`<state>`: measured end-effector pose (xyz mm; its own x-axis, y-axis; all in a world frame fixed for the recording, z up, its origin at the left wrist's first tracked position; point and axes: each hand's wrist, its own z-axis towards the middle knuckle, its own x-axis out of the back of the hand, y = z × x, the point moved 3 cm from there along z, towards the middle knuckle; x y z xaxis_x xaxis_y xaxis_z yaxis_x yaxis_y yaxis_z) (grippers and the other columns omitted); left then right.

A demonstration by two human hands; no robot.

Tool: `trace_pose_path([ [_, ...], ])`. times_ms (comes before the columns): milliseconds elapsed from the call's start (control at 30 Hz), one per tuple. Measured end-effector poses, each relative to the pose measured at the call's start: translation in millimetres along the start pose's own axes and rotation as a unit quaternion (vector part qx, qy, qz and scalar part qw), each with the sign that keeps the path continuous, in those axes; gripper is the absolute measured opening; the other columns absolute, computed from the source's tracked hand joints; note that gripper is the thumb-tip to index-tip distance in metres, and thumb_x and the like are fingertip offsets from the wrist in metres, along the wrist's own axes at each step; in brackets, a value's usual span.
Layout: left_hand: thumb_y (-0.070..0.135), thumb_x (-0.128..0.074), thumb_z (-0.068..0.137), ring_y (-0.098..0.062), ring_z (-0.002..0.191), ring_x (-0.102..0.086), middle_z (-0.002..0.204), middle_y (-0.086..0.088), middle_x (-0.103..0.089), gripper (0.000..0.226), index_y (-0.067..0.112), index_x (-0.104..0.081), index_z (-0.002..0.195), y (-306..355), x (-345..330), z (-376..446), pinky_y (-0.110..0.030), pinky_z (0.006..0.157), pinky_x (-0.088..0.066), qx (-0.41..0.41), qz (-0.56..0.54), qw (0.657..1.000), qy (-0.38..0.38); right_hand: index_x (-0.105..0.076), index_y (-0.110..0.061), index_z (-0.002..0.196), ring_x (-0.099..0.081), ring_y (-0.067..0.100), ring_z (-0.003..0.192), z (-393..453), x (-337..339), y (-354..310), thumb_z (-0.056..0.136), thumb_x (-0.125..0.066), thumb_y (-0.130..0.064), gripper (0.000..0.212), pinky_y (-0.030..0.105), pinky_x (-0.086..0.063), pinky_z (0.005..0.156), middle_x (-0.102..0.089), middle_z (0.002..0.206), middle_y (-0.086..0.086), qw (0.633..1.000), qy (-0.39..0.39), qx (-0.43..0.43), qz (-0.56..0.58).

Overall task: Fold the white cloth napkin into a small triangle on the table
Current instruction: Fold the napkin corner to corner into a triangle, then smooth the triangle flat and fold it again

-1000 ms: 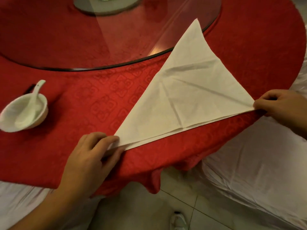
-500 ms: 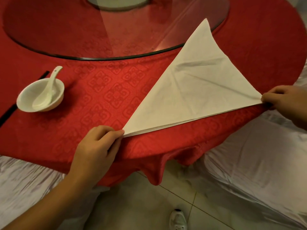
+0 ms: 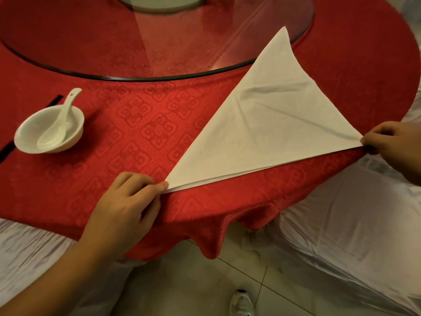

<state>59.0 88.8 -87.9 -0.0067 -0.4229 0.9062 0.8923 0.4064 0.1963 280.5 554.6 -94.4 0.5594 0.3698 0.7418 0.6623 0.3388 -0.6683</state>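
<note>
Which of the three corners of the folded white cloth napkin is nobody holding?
The far corner of the white cloth napkin, lying on the round glass turntable. The left hand pinches the near-left corner; the right hand pinches the right one.

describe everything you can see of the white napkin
The white cloth napkin looks like woven fabric, folded into a large two-layer triangle with creases across it. It lies flat on the red tablecloth, its far tip resting on the glass turntable. The left hand pinches its near-left corner and the right hand pinches its right corner, holding the long edge taut.
</note>
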Motion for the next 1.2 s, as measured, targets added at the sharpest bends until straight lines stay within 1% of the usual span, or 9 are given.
trace_pose_path([
  [167, 0.02, -0.048, 0.09, -0.021, 0.09, -0.055, 0.097, -0.007, -0.064, 0.033, 0.008, -0.069, 0.112, -8, 1, -4, -0.024, 0.082, -0.041, -0.029, -0.019, 0.999, -0.032, -0.071, -0.033, 0.09, -0.067, 0.035, 0.076, 26, 4, 51, 0.066, -0.07, -0.047, 0.027, 0.051, -0.057, 0.065, -0.071, 0.078, -0.009, 1.0, 0.004, 0.005, 0.029],
  [300, 0.019, -0.05, 0.091, -0.019, 0.088, -0.055, 0.095, -0.006, -0.064, 0.031, 0.009, -0.07, 0.112, -12, 2, -8, -0.021, 0.082, -0.039, -0.021, -0.044, 0.998, -0.024, -0.067, -0.037, 0.085, -0.063, 0.024, 0.086, 36, 11, 70, 0.058, -0.066, -0.071, 0.044, 0.051, -0.052, 0.083, -0.066, 0.086, -0.002, 0.999, 0.029, -0.013, 0.003],
  [400, 0.018, -0.052, 0.09, -0.017, 0.086, -0.056, 0.093, -0.003, -0.064, 0.029, 0.011, -0.071, 0.109, -11, 2, -9, -0.022, 0.078, -0.042, -0.003, -0.069, 0.998, -0.011, -0.062, -0.043, 0.081, -0.061, 0.023, 0.077, -13, 2, 2, 0.082, -0.046, -0.065, 0.028, 0.054, -0.053, 0.079, -0.064, 0.085, 0.001, 0.985, 0.058, 0.121, -0.11],
  [467, 0.019, -0.052, 0.089, -0.016, 0.086, -0.057, 0.093, -0.003, -0.064, 0.028, 0.012, -0.072, 0.108, -9, 2, -10, -0.024, 0.076, -0.044, 0.006, -0.073, 0.997, -0.011, -0.067, -0.034, 0.093, -0.06, 0.014, 0.078, -65, -20, -76, 0.092, -0.043, -0.052, 0.029, 0.04, -0.053, 0.074, -0.066, 0.09, -0.004, 0.965, 0.078, 0.208, -0.142],
  [533, 0.02, -0.052, 0.088, -0.016, 0.087, -0.057, 0.093, -0.002, -0.064, 0.028, 0.012, -0.072, 0.107, -7, 2, -11, -0.023, 0.076, -0.044, 0.014, -0.072, 0.997, -0.012, -0.071, -0.018, 0.103, -0.059, 0.011, 0.088, -113, -54, -136, 0.091, -0.049, -0.035, 0.03, 0.023, -0.045, 0.081, -0.067, 0.1, 0.0, 0.946, 0.02, 0.304, -0.109],
  [600, 0.02, -0.052, 0.088, -0.015, 0.087, -0.056, 0.093, -0.002, -0.064, 0.028, 0.012, -0.072, 0.106, -7, 2, -11, -0.022, 0.077, -0.043, 0.019, -0.072, 0.997, -0.011, -0.068, -0.01, 0.116, -0.061, 0.021, 0.107, -148, -92, -180, 0.089, -0.051, -0.03, 0.038, 0.023, -0.039, 0.094, -0.067, 0.118, 0.009, 0.915, -0.1, 0.379, -0.093],
  [733, 0.02, -0.053, 0.087, -0.016, 0.087, -0.055, 0.092, -0.003, -0.063, 0.026, 0.011, -0.072, 0.103, -6, 2, -12, -0.023, 0.078, -0.043, 0.024, -0.068, 0.997, -0.001, -0.032, -0.014, 0.147, -0.017, 0.012, 0.145, -187, -153, -225, 0.095, -0.026, -0.056, 0.067, 0.016, -0.003, 0.115, -0.025, 0.156, 0.001, 0.819, -0.256, 0.482, -0.178],
  [833, 0.018, -0.056, 0.086, -0.017, 0.085, -0.055, 0.089, -0.004, -0.063, 0.022, 0.01, -0.072, 0.098, -6, 1, -12, -0.022, 0.078, -0.041, 0.025, -0.069, 0.997, 0.012, -0.011, -0.019, 0.152, 0.008, 0.008, 0.146, -192, -181, -234, 0.088, -0.008, -0.065, 0.08, 0.024, 0.006, 0.117, -0.001, 0.161, -0.002, 0.777, -0.283, 0.513, -0.229],
  [1200, 0.017, -0.058, 0.082, -0.017, 0.083, -0.053, 0.087, -0.004, -0.062, 0.018, 0.007, -0.071, 0.088, -6, 1, -12, -0.024, 0.079, -0.041, 0.031, -0.072, 0.997, 0.023, 0.002, -0.023, 0.152, 0.019, 0.004, 0.143, -178, -203, -221, 0.084, 0.001, -0.073, 0.084, 0.034, 0.009, 0.118, 0.01, 0.16, -0.006, 0.748, -0.324, 0.511, -0.272],
])
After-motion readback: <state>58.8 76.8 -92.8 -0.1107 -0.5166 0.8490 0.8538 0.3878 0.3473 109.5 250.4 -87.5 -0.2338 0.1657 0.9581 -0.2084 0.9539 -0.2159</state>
